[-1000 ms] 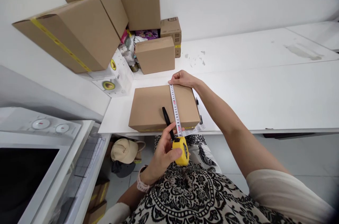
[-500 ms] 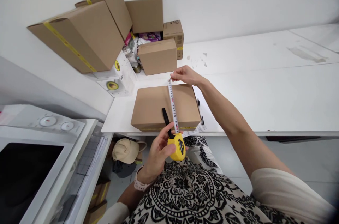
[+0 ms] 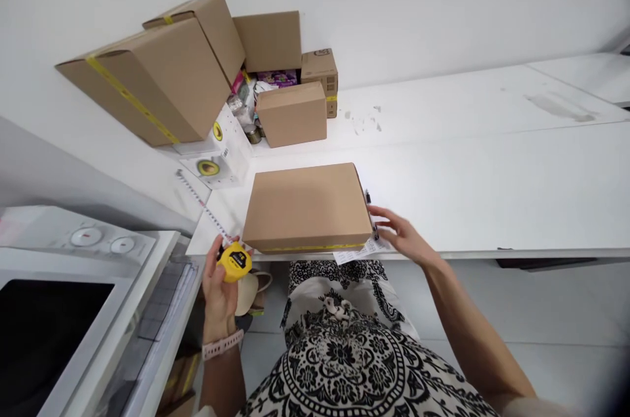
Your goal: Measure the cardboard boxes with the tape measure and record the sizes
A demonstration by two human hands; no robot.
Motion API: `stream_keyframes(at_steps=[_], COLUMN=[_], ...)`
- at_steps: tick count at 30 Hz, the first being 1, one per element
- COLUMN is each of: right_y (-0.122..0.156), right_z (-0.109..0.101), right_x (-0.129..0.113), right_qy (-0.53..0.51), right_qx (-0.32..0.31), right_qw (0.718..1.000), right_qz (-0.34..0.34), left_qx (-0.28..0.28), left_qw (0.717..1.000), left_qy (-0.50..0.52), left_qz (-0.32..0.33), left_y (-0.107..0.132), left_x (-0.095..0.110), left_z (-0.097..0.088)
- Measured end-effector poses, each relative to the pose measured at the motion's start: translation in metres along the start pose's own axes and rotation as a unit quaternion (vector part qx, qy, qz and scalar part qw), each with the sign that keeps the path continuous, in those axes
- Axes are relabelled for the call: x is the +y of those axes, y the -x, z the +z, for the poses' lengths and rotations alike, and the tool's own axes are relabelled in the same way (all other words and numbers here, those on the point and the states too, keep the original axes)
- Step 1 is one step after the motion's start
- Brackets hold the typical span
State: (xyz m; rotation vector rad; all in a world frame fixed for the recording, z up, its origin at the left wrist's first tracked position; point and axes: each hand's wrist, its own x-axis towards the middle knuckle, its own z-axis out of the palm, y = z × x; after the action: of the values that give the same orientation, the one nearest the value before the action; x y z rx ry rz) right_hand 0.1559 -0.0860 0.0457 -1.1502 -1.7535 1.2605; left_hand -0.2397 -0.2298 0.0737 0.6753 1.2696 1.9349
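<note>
My left hand (image 3: 221, 285) is closed round a yellow tape measure (image 3: 235, 262), left of the cardboard box (image 3: 306, 200) lying at the table's front edge. The tape's white blade (image 3: 201, 203) sticks out up and to the left, its end free in the air. My right hand (image 3: 399, 233) has its fingers stretched toward the box's right end, near a dark pen-like object (image 3: 375, 232); whether it touches this is unclear. A printed paper slip (image 3: 352, 255) shows under the box's front right corner and hangs over the edge.
Large taped cartons (image 3: 162, 75) are stacked at the back left on white boxes with avocado pictures (image 3: 211, 166). A smaller carton (image 3: 293, 116) stands beside jars (image 3: 252, 134). A microwave (image 3: 63, 312) is at the left, and a cap (image 3: 246, 294) lies below the table.
My left hand has carried the tape measure left, off the box. My right hand has let go of the blade's end and come down to the box's right side.
</note>
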Motion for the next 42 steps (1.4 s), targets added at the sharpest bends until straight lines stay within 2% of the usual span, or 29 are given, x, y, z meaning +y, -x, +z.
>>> stream_keyframes(at_steps=[3,5,9,11,14,18,21,24,26,29,31,34,38,42], right_y=[0.015,0.015,-0.002,-0.016,-0.038,-0.063,-0.079,-0.095,-0.108,-0.130,-0.146,-0.171,-0.205,-0.233], right_z=[0.009,0.007,-0.007,-0.011,-0.008,-0.001,-0.001,-0.002,-0.004,-0.007,-0.009,-0.007,0.003,0.013], right_x=[-0.003,-0.024,-0.073,-0.087,-0.088,-0.078,-0.080,-0.090,-0.097,-0.108,-0.116,-0.128,-0.135,-0.129], right_qy=[0.004,-0.007,0.011,0.023,0.028,0.037,0.075,0.120,0.150,0.194,0.214,0.228,0.253,0.267], right_qx=[-0.081,-0.082,0.001,0.049,0.110,0.161,0.186,0.186,0.193,0.202,0.186,0.131,0.050,-0.005], right_qw=[0.996,0.995,0.997,0.996,0.993,0.986,0.979,0.973,0.966,0.950,0.942,0.941,0.939,0.939], right_qz=[-0.025,-0.052,-0.082,-0.076,-0.043,-0.002,-0.028,-0.062,-0.088,-0.141,-0.176,-0.211,-0.229,-0.215], left_qx=[-0.022,-0.028,-0.079,-0.114,-0.128,-0.119,-0.164,-0.208,-0.217,-0.212,-0.216,-0.236,-0.257,-0.270], left_qw=[0.999,0.998,0.996,0.992,0.990,0.991,0.986,0.973,0.963,0.958,0.954,0.944,0.938,0.936], left_qy=[0.034,0.044,0.039,0.030,0.015,0.011,0.032,0.038,0.036,0.033,0.032,0.029,0.005,-0.020], left_qz=[-0.036,-0.021,0.031,0.043,0.049,0.060,0.012,-0.096,-0.158,-0.192,-0.204,-0.227,-0.231,-0.225], left_y=[-0.003,-0.009,-0.027,-0.035,-0.037,-0.016,0.009,0.027,0.029,0.021,0.011,-0.004,-0.018,-0.028], left_x=[-0.008,0.001,0.033,0.046,0.057,0.066,0.067,0.058,0.049,0.039,0.035,0.034,0.037,0.042], left_z=[0.010,0.023,0.055,0.071,0.092,0.109,0.121,0.138,0.151,0.169,0.177,0.183,0.177,0.168])
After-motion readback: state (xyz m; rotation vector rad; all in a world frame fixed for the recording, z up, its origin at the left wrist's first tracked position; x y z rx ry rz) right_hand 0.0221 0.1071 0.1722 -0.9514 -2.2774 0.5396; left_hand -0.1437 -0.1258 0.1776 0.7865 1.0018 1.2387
